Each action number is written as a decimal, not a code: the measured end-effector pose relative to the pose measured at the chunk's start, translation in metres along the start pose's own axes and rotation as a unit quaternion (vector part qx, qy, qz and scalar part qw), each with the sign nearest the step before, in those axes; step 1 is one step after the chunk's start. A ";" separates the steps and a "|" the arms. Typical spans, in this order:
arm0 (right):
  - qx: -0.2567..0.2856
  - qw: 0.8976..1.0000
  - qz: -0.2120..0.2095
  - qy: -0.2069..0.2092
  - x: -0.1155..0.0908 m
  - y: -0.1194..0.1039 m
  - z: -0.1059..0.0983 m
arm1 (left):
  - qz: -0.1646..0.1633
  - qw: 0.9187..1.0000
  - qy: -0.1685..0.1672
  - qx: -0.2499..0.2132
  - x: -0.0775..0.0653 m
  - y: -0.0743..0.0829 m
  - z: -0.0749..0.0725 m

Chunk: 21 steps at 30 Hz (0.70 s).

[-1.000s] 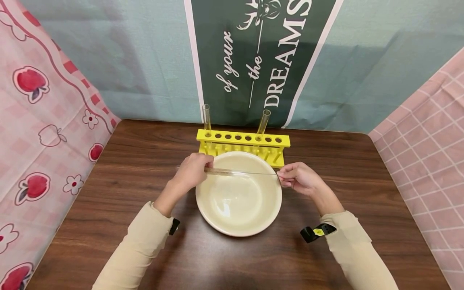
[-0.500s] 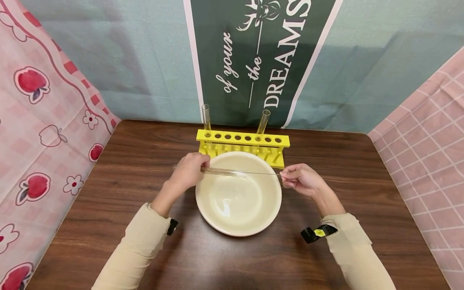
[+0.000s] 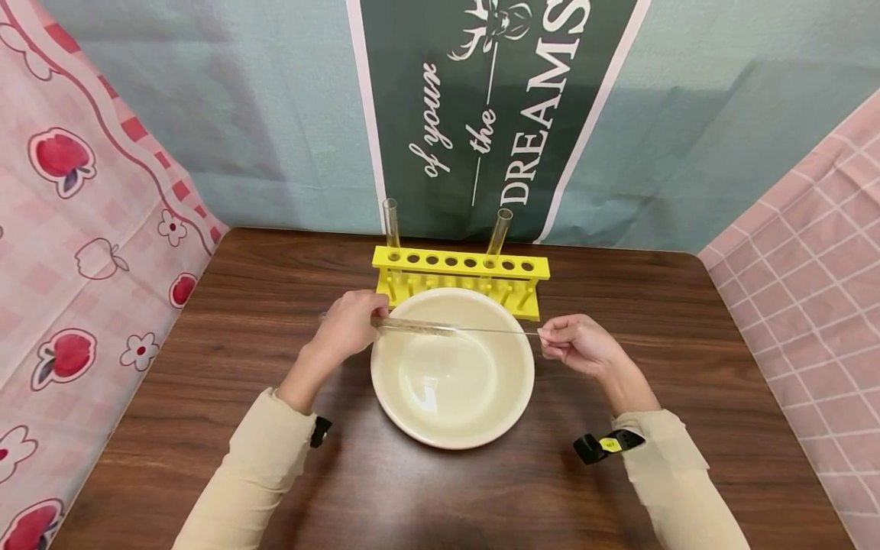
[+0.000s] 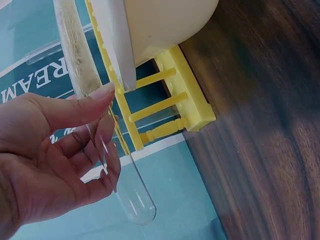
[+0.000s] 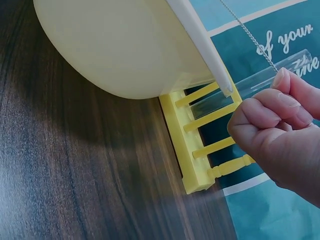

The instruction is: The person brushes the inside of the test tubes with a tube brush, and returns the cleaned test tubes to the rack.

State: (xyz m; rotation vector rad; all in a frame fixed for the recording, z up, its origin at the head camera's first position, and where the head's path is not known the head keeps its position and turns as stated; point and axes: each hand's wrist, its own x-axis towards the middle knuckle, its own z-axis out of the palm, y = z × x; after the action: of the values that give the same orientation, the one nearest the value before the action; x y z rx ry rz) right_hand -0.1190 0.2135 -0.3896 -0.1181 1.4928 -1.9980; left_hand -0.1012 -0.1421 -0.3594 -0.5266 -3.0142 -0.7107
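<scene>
My left hand [image 3: 347,325] grips a clear glass test tube [image 4: 137,200] between thumb and fingers, its rounded end sticking out past the fingers in the left wrist view. Pale bristles of a test tube brush [image 4: 82,60] show inside the tube, beyond my thumb. From the tube's mouth the twisted wire handle [image 5: 250,35] runs across to my right hand [image 3: 577,344], which pinches its end between thumb and forefinger. Tube and brush lie nearly level above the far part of a cream basin [image 3: 447,382].
Behind the basin stands a yellow test tube rack [image 3: 461,262], partly hidden by it. Two glass test tubes stand in the rack, one at the left end [image 3: 392,225] and one right of centre [image 3: 499,233]. A patterned cloth wall [image 3: 275,137] rises behind the wooden table [image 3: 275,275].
My left hand has shifted left with the test tube, and my right hand slightly right with the wire handle. The hands are farther apart. Basin and rack stay put.
</scene>
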 end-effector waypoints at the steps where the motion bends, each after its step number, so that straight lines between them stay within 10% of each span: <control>1: 0.008 1.000 -0.005 -0.008 -0.001 0.000 -0.003 | -0.003 1.000 0.000 0.003 -0.001 -0.003 -0.001; 11: 0.125 0.982 -0.089 -0.108 -0.057 -0.002 -0.082 | -0.096 0.993 0.063 0.033 -0.047 -0.070 -0.042; 21: 0.110 0.976 -0.105 -0.155 -0.067 0.003 -0.096 | -0.128 0.990 0.056 0.001 -0.066 -0.086 -0.051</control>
State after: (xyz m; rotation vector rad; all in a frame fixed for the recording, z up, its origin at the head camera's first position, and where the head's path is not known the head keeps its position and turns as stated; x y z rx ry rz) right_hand -0.1055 0.3285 -0.4067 -0.4899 1.0923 -2.1781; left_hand -0.0706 -0.2583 -0.3559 -0.0938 -3.0057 -0.7204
